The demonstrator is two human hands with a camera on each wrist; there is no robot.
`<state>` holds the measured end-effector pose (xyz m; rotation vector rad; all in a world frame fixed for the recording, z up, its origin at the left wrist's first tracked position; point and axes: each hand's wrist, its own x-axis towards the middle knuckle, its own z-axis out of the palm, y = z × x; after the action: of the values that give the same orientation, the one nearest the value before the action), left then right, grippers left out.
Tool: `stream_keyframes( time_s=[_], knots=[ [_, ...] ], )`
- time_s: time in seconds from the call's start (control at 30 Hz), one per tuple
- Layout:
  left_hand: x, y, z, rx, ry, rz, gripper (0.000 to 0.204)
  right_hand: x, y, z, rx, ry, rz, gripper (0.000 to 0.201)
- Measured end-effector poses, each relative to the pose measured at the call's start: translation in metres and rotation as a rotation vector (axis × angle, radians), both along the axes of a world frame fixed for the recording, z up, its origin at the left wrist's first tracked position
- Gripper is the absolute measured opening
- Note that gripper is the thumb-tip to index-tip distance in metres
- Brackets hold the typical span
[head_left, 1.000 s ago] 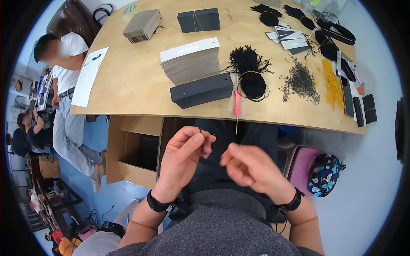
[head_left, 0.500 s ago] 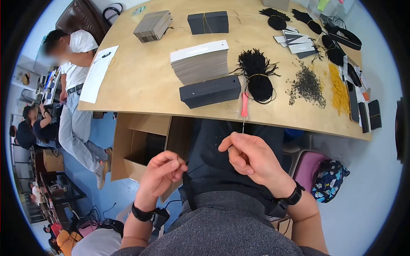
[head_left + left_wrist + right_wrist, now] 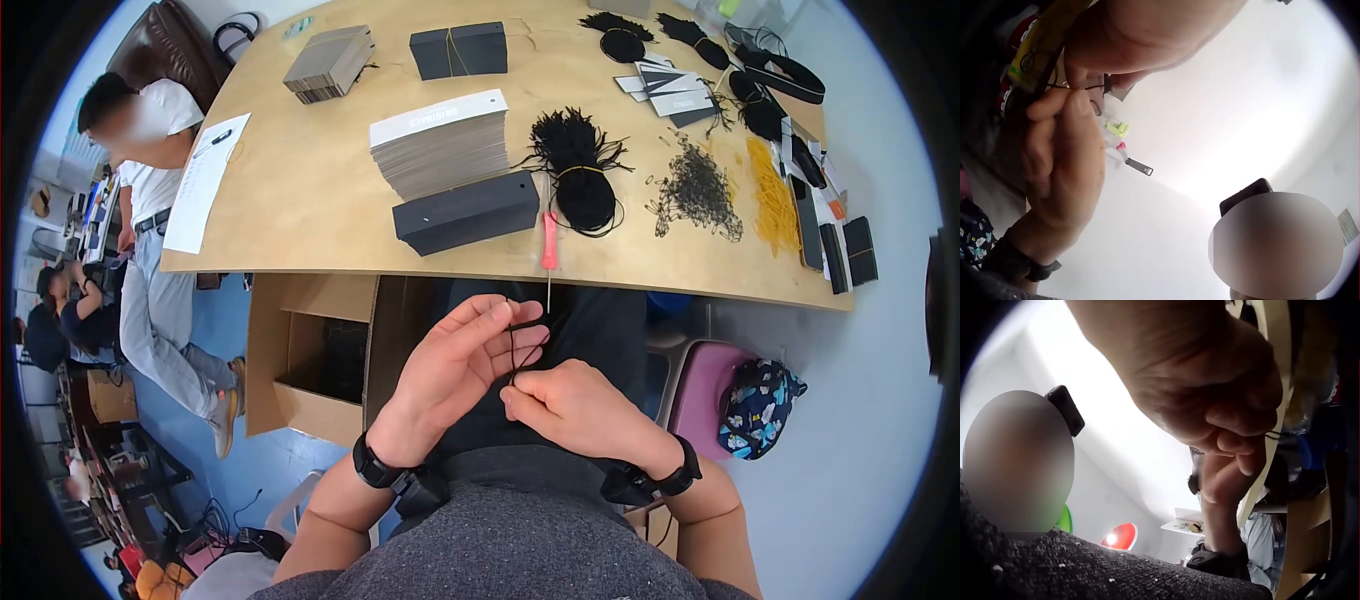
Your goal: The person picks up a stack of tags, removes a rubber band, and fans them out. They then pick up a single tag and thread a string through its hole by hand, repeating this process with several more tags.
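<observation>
One cord [image 3: 512,347], stretching bodyward: left hand [image 3: 455,358] pinching far part, right hand [image 3: 578,408] (nearer the body) pinching near part.

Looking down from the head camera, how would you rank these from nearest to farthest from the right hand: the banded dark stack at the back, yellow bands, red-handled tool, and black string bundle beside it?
From the right hand:
1. Red-handled tool, at the table's front edge
2. Black string bundle, just behind
3. Yellow bands, off right
4. Banded dark stack, back left
</observation>
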<state>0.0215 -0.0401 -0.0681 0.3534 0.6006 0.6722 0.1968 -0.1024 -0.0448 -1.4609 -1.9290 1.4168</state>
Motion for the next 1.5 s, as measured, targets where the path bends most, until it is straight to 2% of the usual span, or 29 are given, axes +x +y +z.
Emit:
stream_keyframes(
  time_s=[0.23,0.43,0.53,0.63,0.73,0.83,1.03,1.27,1.4,1.47,1.5],
  knots=[
    [0.003,0.001,-0.004,-0.032,0.008,0.002,0.014,-0.004,0.003,-0.004,0.084,-0.044,0.027,0.028],
    [0.007,-0.001,0.0,0.026,0.089,0.023,0.009,-0.002,0.003,-0.003,0.121,0.081,-0.024,0.028],
    [0.009,-0.003,0.007,0.032,0.083,0.036,0.007,0.008,0.0,0.011,0.006,0.069,-0.028,0.032],
    [0.01,-0.004,0.008,0.101,0.094,0.092,0.007,0.015,-0.002,0.019,0.039,0.198,-0.393,0.034],
    [0.01,-0.004,0.008,0.146,0.116,0.086,0.007,0.019,0.004,0.022,0.202,0.206,-0.498,0.027],
    [0.008,-0.007,0.008,0.165,0.152,0.099,0.008,0.016,0.008,0.013,0.335,0.234,-0.48,0.018],
    [-0.003,-0.007,0.008,0.211,0.23,0.049,0.014,0.014,0.015,0.015,0.359,0.235,-0.436,0.01],
    [-0.008,-0.008,0.015,0.305,0.333,-0.015,0.013,0.017,0.021,0.02,0.387,0.208,-0.335,0.013],
    [-0.015,-0.006,0.02,0.32,0.386,-0.043,0.011,0.026,0.023,0.026,0.385,0.161,-0.321,0.025],
    [-0.014,-0.005,0.023,0.354,0.417,-0.035,0.011,0.026,0.026,0.029,0.524,0.12,-0.21,0.024],
    [-0.013,-0.005,0.024,0.385,0.446,-0.027,0.011,0.025,0.027,0.029,0.528,0.117,-0.214,0.024]
  ],
)
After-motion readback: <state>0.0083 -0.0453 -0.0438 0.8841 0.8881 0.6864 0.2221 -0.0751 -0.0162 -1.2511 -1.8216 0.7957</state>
